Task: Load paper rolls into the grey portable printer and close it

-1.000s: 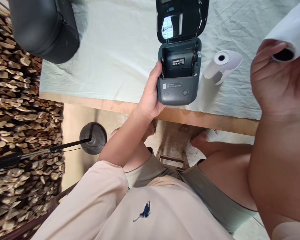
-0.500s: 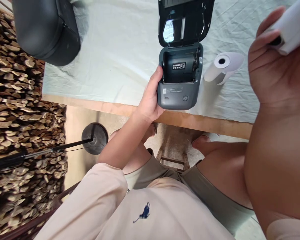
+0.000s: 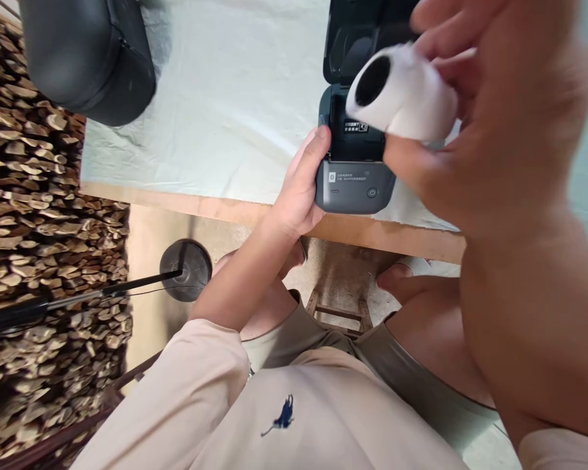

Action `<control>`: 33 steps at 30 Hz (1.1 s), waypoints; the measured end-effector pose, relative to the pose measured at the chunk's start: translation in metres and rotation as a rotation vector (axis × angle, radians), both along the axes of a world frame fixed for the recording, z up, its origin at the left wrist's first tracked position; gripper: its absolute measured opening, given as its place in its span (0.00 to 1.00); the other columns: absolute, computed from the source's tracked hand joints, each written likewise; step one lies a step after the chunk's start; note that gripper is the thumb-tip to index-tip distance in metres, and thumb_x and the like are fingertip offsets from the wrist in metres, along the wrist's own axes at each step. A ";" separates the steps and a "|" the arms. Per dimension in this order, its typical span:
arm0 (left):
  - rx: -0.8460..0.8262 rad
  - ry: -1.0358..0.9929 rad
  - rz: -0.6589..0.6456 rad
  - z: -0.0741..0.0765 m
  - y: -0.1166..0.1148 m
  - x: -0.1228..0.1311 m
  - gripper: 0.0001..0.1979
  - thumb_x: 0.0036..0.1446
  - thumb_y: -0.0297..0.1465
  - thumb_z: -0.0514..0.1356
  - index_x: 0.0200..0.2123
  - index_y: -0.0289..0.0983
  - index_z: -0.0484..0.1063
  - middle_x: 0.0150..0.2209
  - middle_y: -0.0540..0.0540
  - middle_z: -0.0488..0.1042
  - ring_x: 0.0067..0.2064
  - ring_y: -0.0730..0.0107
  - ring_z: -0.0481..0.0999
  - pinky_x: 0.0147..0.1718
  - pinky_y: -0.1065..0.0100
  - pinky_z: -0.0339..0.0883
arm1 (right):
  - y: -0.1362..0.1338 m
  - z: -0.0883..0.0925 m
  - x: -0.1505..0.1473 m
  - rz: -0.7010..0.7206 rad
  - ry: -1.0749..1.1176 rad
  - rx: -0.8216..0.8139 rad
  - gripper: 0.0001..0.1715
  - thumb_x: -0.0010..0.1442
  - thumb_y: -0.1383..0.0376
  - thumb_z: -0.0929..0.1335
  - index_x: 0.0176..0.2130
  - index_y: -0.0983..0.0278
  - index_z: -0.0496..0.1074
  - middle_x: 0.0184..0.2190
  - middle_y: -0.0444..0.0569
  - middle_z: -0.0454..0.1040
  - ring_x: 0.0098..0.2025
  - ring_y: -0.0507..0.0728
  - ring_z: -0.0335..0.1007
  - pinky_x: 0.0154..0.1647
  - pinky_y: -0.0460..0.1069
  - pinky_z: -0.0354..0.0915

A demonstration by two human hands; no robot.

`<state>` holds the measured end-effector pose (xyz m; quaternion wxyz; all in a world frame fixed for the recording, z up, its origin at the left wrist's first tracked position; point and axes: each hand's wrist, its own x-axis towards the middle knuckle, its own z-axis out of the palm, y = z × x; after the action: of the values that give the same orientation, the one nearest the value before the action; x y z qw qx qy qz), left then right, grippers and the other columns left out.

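My left hand (image 3: 304, 179) grips the left side of a small dark grey label printer (image 3: 355, 188), its thumb on the rim. The printer's black lid (image 3: 350, 42) stands open at the far side, and its paper bay shows a small printed label. Over the right part of the bay my right hand (image 3: 500, 124) holds a roll of white paper (image 3: 406, 98) between thumb and fingers, tilted with its dark core facing left. The roll and hand are slightly blurred and hide the printer's right side.
A black zipped case (image 3: 93, 62) stands at the table's far left. Pale cloth (image 3: 225, 104) covers the table, whose wooden edge (image 3: 196, 203) faces me. On the floor at left is a round black stand base (image 3: 186, 271), beside stacked firewood (image 3: 39, 215).
My right hand has brought its paper roll leftward from the right edge to above the printer. The printer has shifted slightly right. The second roll on the table is now hidden.
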<state>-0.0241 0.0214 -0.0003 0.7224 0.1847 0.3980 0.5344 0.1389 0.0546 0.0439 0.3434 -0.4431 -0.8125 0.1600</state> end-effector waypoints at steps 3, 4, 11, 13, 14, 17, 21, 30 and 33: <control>0.055 0.056 0.011 0.001 -0.002 0.003 0.15 0.65 0.39 0.55 0.47 0.35 0.73 0.41 0.45 0.79 0.62 0.57 0.72 0.57 0.63 0.72 | -0.005 0.006 -0.010 -0.045 -0.241 -0.011 0.23 0.55 0.69 0.63 0.51 0.64 0.69 0.47 0.50 0.73 0.49 0.59 0.71 0.49 0.53 0.66; 0.080 0.074 0.016 0.001 -0.002 0.004 0.13 0.65 0.37 0.55 0.47 0.36 0.73 0.41 0.46 0.79 0.63 0.58 0.72 0.57 0.63 0.71 | -0.004 0.006 -0.011 -0.072 -0.306 -0.047 0.21 0.56 0.69 0.63 0.50 0.63 0.70 0.46 0.50 0.74 0.48 0.59 0.72 0.48 0.54 0.66; 0.123 0.065 -0.025 0.003 -0.002 0.003 0.15 0.66 0.38 0.52 0.39 0.33 0.73 0.34 0.45 0.77 0.62 0.56 0.72 0.57 0.62 0.71 | -0.001 -0.009 -0.012 -0.086 -0.276 0.086 0.11 0.60 0.59 0.64 0.34 0.61 0.74 0.37 0.48 0.77 0.43 0.59 0.74 0.45 0.56 0.67; 0.106 0.013 -0.051 0.003 -0.001 0.000 0.20 0.66 0.44 0.51 0.39 0.34 0.73 0.35 0.43 0.78 0.61 0.55 0.73 0.57 0.61 0.71 | -0.004 -0.013 -0.012 -0.029 -0.231 0.176 0.10 0.59 0.59 0.66 0.33 0.59 0.76 0.35 0.45 0.77 0.43 0.59 0.73 0.44 0.57 0.65; 0.113 -0.008 -0.066 0.002 -0.001 -0.001 0.22 0.65 0.46 0.50 0.40 0.34 0.74 0.36 0.43 0.79 0.61 0.55 0.73 0.57 0.61 0.72 | -0.006 -0.014 -0.011 0.018 -0.206 0.207 0.09 0.58 0.59 0.66 0.33 0.58 0.76 0.36 0.44 0.78 0.45 0.60 0.73 0.45 0.57 0.65; 0.152 0.020 -0.075 0.001 -0.001 -0.004 0.16 0.63 0.41 0.54 0.39 0.36 0.74 0.37 0.43 0.80 0.57 0.58 0.76 0.55 0.65 0.72 | -0.008 -0.015 -0.009 0.130 -0.093 0.235 0.09 0.57 0.57 0.68 0.33 0.58 0.75 0.35 0.43 0.78 0.47 0.62 0.72 0.45 0.58 0.64; 0.171 0.100 -0.040 -0.001 -0.003 -0.004 0.08 0.57 0.28 0.60 0.41 0.38 0.72 0.39 0.46 0.80 0.54 0.58 0.79 0.51 0.64 0.74 | -0.005 -0.010 -0.006 0.063 0.136 0.220 0.18 0.63 0.60 0.63 0.23 0.62 0.62 0.19 0.44 0.61 0.27 0.51 0.61 0.40 0.53 0.61; 0.188 0.047 -0.026 -0.004 -0.006 -0.005 0.13 0.52 0.24 0.61 0.42 0.38 0.74 0.38 0.46 0.79 0.61 0.54 0.74 0.54 0.63 0.72 | -0.001 -0.007 -0.005 -0.122 0.253 0.076 0.21 0.64 0.53 0.61 0.25 0.62 0.56 0.25 0.47 0.61 0.30 0.51 0.60 0.36 0.51 0.59; 0.168 -0.041 0.032 -0.005 -0.006 -0.004 0.11 0.55 0.32 0.61 0.42 0.38 0.74 0.39 0.44 0.80 0.65 0.53 0.69 0.57 0.61 0.71 | -0.005 -0.006 -0.006 -0.184 0.294 0.043 0.16 0.64 0.53 0.61 0.32 0.61 0.64 0.33 0.49 0.64 0.39 0.54 0.67 0.42 0.52 0.65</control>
<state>-0.0280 0.0157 -0.0056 0.7035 0.2274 0.3398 0.5813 0.1326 0.0494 0.0381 0.4809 -0.4800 -0.7129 0.1734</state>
